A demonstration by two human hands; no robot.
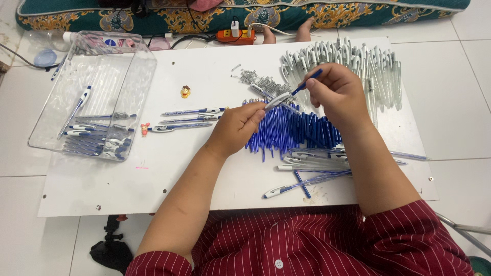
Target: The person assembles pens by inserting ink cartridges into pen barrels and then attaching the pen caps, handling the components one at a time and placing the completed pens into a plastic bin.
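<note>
My left hand grips a clear pen barrel with a grey tip, held over the white board. My right hand pinches a thin blue refill, its lower end meeting the barrel's open end. Under both hands lies a heap of blue refills. A pile of small metal springs sits just beyond my left fingers. Behind my right hand is a row of empty clear pen barrels. Three assembled pens lie left of my left hand.
A clear plastic tray at the left holds several finished pens. More clear barrels and a pen lie near the board's front edge. An orange power strip, a person's toes and a patterned cushion are at the far side.
</note>
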